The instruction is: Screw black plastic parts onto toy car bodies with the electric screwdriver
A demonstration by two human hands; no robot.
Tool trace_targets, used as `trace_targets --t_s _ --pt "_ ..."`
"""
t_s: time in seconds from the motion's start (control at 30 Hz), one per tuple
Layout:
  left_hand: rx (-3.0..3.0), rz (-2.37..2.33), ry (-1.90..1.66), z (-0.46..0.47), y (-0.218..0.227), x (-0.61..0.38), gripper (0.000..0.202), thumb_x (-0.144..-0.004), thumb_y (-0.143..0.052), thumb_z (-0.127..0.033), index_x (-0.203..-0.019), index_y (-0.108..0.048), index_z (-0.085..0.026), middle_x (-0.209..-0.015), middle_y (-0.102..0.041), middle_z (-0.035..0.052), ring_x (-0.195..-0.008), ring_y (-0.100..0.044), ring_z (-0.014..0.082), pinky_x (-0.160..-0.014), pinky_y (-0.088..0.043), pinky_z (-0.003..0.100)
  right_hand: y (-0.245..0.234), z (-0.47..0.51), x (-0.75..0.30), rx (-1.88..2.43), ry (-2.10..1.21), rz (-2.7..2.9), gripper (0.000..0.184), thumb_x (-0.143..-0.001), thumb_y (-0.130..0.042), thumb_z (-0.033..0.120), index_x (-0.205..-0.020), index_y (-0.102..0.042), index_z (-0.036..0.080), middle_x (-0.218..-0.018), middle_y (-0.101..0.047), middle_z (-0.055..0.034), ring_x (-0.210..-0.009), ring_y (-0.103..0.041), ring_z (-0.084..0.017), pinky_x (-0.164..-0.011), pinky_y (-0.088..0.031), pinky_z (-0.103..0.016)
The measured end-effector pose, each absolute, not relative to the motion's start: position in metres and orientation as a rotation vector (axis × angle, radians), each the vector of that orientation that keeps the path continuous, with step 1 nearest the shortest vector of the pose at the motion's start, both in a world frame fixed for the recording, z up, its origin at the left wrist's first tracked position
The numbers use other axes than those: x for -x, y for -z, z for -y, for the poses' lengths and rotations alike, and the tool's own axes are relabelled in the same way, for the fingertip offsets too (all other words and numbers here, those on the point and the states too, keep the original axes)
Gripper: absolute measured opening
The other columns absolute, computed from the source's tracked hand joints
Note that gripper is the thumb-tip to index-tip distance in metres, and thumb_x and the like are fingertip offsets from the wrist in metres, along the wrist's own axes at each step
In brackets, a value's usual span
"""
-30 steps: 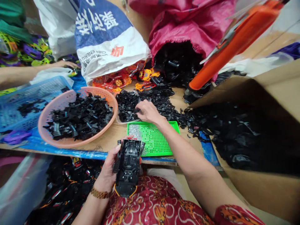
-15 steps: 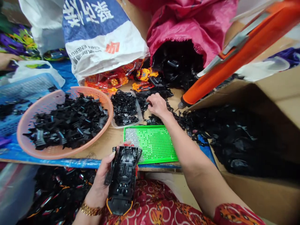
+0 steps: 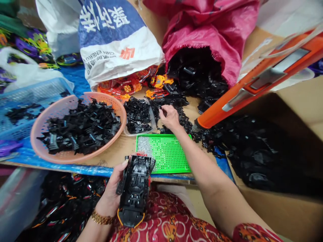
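Gripping black toy car chassis (image 3: 135, 191) in left hand (image 3: 113, 195), above lap, underside up. Right hand (image 3: 169, 116) pinches into loose black parts (image 3: 181, 117) beyond green tray (image 3: 164, 153); probably grasping one, view unclear.

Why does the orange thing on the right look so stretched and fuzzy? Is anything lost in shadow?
Head view: the wide lens stretches the edges, so the orange tool looks oversized and soft; the black toy chassis in the left hand is sharp; light is even, yet black parts inside the cardboard box merge into shadow.
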State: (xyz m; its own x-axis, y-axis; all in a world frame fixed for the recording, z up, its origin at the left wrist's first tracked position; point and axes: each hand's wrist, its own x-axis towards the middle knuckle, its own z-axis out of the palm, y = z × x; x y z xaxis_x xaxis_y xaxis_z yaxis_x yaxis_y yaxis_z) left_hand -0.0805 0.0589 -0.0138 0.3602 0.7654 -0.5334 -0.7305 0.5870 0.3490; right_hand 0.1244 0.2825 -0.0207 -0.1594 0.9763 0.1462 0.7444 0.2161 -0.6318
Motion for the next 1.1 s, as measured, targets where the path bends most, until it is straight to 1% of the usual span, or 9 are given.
trace_targets --t_s 0.1,0.17,0.3,0.4,0.47,0.57,0.63,0.83,1.1 --pt "-0.084 -0.703 -0.979 -0.057 0.011 0.081 0.036 -0.081 -0.076 -0.044 -0.110 -0.077 -0.023 -0.088 -0.082 0.0086 -0.063 -0.076 0.0285 -0.054 -0.063 0.037 0.019 -0.262 -0.109 1.461 -0.875 1.792 0.035 -0.100 -0.041 0.040 -0.096 -0.065 0.015 -0.076 -0.066 -0.0054 -0.071 -0.064 -0.018 -0.071 -0.058 -0.035" --pt "-0.115 -0.730 -0.966 -0.056 0.009 0.083 0.036 -0.084 -0.074 -0.044 -0.112 -0.075 -0.022 -0.092 -0.082 0.0085 -0.064 -0.076 0.0281 -0.055 -0.063 0.037 0.015 -0.243 -0.103 1.351 -1.053 1.700 0.040 -0.098 -0.040 0.046 -0.106 -0.065 0.015 -0.075 -0.065 -0.0029 -0.064 -0.063 -0.014 -0.066 -0.060 -0.032" --pt "-0.194 -0.828 -0.986 -0.055 0.006 0.083 0.038 -0.075 -0.082 -0.043 -0.103 -0.074 -0.019 -0.086 -0.080 0.0060 -0.063 -0.073 0.0239 -0.058 -0.062 0.035 0.004 -0.201 -0.103 1.175 -1.281 1.590 0.043 -0.087 -0.055 0.049 -0.110 -0.065 0.015 -0.074 -0.065 -0.0021 -0.067 -0.066 -0.015 -0.064 -0.062 -0.032" --pt "-0.289 -0.880 -1.009 -0.054 0.002 0.078 0.042 -0.070 -0.085 -0.046 -0.100 -0.073 -0.019 -0.081 -0.078 0.0039 -0.060 -0.070 0.0209 -0.055 -0.060 0.030 -0.005 -0.172 -0.107 1.078 -1.411 1.550 0.039 -0.080 -0.065 0.042 -0.108 -0.063 0.016 -0.071 -0.063 0.0001 -0.066 -0.064 -0.014 -0.063 -0.057 -0.031" --pt "-0.324 -0.876 -0.996 -0.051 -0.001 0.072 0.042 -0.071 -0.085 -0.047 -0.100 -0.073 -0.019 -0.083 -0.078 0.0033 -0.062 -0.070 0.0199 -0.058 -0.059 0.030 -0.011 -0.156 -0.110 1.050 -1.437 1.575 0.032 -0.078 -0.065 0.037 -0.103 -0.061 0.017 -0.070 -0.059 0.0025 -0.061 -0.058 -0.011 -0.061 -0.052 -0.029" --pt "-0.375 -0.858 -0.952 -0.045 -0.003 0.065 0.038 -0.074 -0.082 -0.045 -0.100 -0.073 -0.019 -0.083 -0.077 0.0027 -0.064 -0.068 0.0174 -0.062 -0.058 0.027 -0.019 -0.135 -0.120 1.041 -1.397 1.700 0.019 -0.080 -0.064 0.035 -0.084 -0.055 0.019 -0.067 -0.050 0.0049 -0.057 -0.048 -0.009 -0.058 -0.042 -0.027" --pt "-0.421 -0.861 -0.928 -0.041 -0.001 0.062 0.037 -0.074 -0.082 -0.046 -0.099 -0.074 -0.019 -0.080 -0.075 0.0022 -0.064 -0.067 0.0164 -0.062 -0.056 0.025 -0.024 -0.124 -0.127 1.018 -1.386 1.796 0.021 -0.082 -0.061 0.036 -0.075 -0.050 0.020 -0.066 -0.045 0.0053 -0.058 -0.043 -0.009 -0.056 -0.037 -0.026" --pt "-0.476 -0.969 -0.965 -0.033 0.002 0.049 0.032 -0.074 -0.081 -0.043 -0.096 -0.073 -0.020 -0.081 -0.071 -0.0009 -0.067 -0.060 0.0126 -0.063 -0.050 0.021 -0.029 -0.098 -0.146 0.915 -1.435 1.979 0.020 -0.086 -0.059 0.031 -0.071 -0.054 0.018 -0.067 -0.048 0.0042 -0.060 -0.041 -0.009 -0.056 -0.034 -0.024" --pt "-0.505 -1.010 -0.900 -0.030 -0.007 0.034 0.036 -0.069 -0.082 -0.045 -0.091 -0.070 -0.019 -0.073 -0.062 -0.0026 -0.061 -0.051 0.0118 -0.057 -0.043 0.022 -0.016 -0.095 -0.155 1.006 -1.753 1.735 0.021 -0.076 -0.071 0.033 -0.074 -0.059 0.016 -0.059 -0.047 0.0071 -0.054 -0.039 -0.007 -0.053 -0.032 -0.022"
